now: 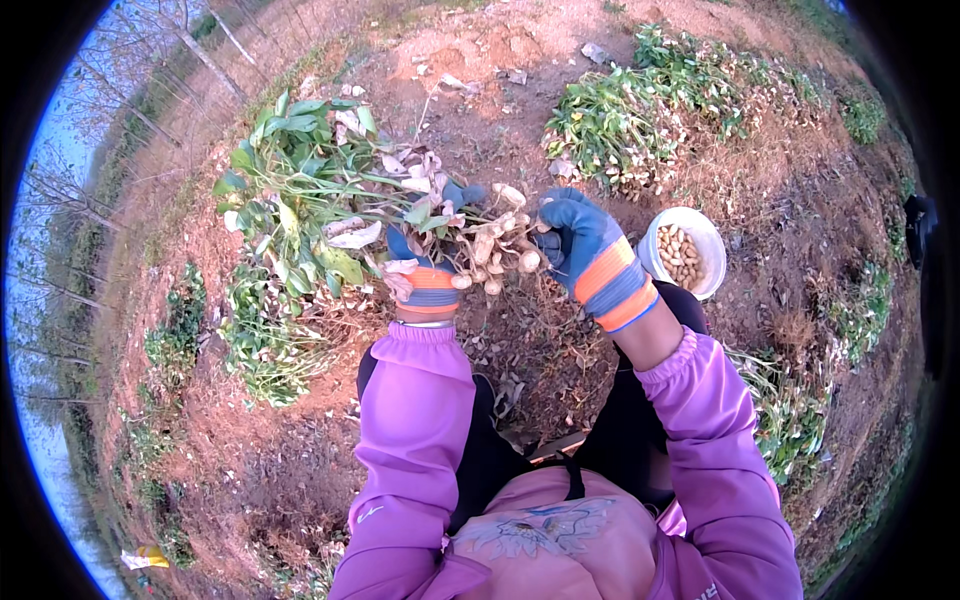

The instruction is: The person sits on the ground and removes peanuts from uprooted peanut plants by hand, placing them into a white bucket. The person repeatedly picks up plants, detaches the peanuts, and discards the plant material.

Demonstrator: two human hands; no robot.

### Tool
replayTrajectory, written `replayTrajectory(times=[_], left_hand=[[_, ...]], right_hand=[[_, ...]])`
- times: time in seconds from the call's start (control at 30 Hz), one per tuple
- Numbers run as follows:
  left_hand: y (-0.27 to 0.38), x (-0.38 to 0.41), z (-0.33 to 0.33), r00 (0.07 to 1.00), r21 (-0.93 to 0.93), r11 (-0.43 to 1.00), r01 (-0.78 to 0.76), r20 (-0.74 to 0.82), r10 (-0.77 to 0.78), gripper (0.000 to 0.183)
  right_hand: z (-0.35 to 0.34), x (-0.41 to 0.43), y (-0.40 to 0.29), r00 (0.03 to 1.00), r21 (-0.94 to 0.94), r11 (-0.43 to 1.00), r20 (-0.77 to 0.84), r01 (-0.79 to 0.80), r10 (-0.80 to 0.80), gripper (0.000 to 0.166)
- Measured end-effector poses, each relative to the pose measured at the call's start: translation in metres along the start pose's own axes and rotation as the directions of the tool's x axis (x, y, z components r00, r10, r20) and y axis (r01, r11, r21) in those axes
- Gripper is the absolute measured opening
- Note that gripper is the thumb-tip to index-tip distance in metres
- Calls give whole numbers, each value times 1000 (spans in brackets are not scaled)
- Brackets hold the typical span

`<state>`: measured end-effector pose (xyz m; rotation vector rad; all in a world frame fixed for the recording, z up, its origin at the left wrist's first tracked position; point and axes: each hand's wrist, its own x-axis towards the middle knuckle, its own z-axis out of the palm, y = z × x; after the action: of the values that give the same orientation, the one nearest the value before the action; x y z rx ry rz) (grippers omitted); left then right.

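Observation:
A pulled peanut plant (300,187) lies across my left hand (427,255), its leaves to the left and its cluster of peanut pods (495,244) to the right. My left hand, in a blue glove with an orange and grey cuff, is closed around the stems and partly covered by leaves and pods. At the right edge of the cluster is my right hand (574,232), gloved alike, its fingers bent against the pods. Whether it grips one is hidden. A white bucket (718,251) holding loose peanuts (679,255) stands just right of my right hand, by my knee.
Uprooted peanut plants (622,120) lie in a heap at the upper right. More plants (262,337) lie at the left, and others (787,412) at the right. Dry leaves litter the reddish soil (262,457). Bare trees (202,56) stand at the far left.

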<state>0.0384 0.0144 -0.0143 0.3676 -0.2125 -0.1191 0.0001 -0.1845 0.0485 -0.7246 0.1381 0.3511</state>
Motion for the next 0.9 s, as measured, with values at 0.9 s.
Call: replayTrajectory(times=[0.9], left_hand=[[5,34,-129,976,462,864,200,-15,-218,40]], right_hand=[[17,-7,-11,975,-785,581,146,218,-168,20]])
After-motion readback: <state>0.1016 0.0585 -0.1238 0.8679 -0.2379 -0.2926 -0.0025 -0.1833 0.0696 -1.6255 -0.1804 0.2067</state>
